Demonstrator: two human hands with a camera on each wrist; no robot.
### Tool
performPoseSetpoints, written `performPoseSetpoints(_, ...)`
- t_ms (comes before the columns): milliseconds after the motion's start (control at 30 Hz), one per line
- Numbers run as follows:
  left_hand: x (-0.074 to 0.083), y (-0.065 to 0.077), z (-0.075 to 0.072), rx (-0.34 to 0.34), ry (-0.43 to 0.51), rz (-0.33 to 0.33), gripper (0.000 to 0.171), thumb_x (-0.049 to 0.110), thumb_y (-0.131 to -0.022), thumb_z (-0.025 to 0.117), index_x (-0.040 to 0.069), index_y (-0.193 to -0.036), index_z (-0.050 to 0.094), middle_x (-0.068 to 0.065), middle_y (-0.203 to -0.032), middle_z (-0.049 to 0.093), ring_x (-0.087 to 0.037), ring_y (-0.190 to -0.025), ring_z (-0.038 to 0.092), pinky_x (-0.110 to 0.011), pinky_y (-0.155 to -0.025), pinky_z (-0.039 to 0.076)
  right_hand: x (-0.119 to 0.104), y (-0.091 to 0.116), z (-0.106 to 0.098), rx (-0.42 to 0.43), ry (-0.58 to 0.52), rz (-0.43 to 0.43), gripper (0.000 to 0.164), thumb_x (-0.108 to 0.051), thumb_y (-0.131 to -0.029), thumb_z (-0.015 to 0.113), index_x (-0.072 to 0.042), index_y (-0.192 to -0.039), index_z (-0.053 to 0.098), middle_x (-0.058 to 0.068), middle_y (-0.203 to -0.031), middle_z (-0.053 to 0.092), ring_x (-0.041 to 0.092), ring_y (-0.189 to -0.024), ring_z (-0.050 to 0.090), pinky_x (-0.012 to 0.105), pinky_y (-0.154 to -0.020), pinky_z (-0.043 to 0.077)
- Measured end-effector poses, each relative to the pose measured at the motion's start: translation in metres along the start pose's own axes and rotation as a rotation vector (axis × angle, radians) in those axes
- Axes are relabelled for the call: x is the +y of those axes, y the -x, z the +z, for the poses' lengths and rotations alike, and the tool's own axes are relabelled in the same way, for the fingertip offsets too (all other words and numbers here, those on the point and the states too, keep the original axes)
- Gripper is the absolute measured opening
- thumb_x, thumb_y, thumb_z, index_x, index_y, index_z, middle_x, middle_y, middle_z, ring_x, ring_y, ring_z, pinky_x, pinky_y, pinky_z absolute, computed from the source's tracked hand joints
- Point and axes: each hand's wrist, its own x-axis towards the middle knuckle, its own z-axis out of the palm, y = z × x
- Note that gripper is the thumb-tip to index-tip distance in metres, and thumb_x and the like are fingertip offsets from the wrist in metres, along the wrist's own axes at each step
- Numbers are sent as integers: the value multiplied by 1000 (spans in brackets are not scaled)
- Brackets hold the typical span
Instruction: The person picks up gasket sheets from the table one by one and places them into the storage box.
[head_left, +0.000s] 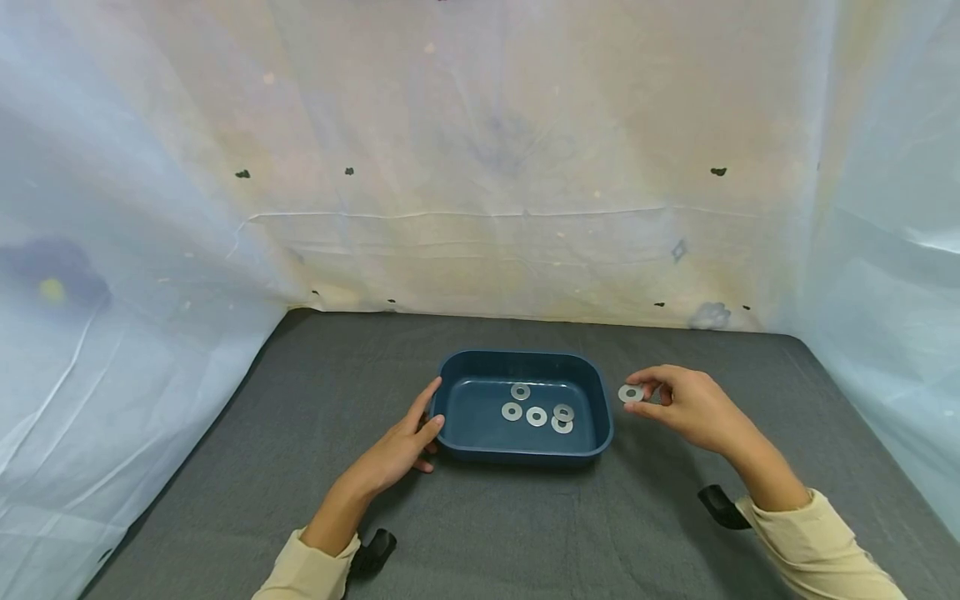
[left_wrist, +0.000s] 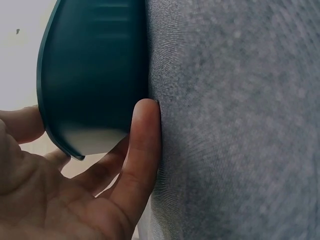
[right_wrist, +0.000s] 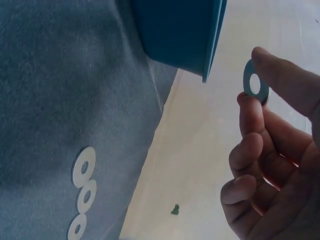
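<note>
One washer (head_left: 623, 394): pinched in our right hand (head_left: 686, 404)
Left hand (head_left: 397, 443): spread, touching tray (head_left: 517, 457)
Tray: between our hands, right hand apart

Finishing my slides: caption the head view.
Right hand pinching a washer beside a blue tray holding five washers, left hand touching the tray.
</note>
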Motion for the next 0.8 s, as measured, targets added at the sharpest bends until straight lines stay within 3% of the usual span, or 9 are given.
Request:
performPoseSetpoints(267,0,1,0,6,-4,-9,60,36,-109,38,40,-159,5,-17,-129,44,-26,-99,53,-38,-76,55,-9,-6,10,-26,-6,-17,32,-30,-88,77,-13,-115,72,-7,-86,63,8,-64,46,23,-54,38)
performPoseSetpoints(800,2,1,3,27,9,-35,59,31,-110,38,42,-159,7,-16,-129,45,-26,-98,53,-38,-75,55,-24,-13,19,-72,-3,-50,34,-31,-90,74,-11,-117,72,-6,-87,65,7,-64,46,24,-54,38)
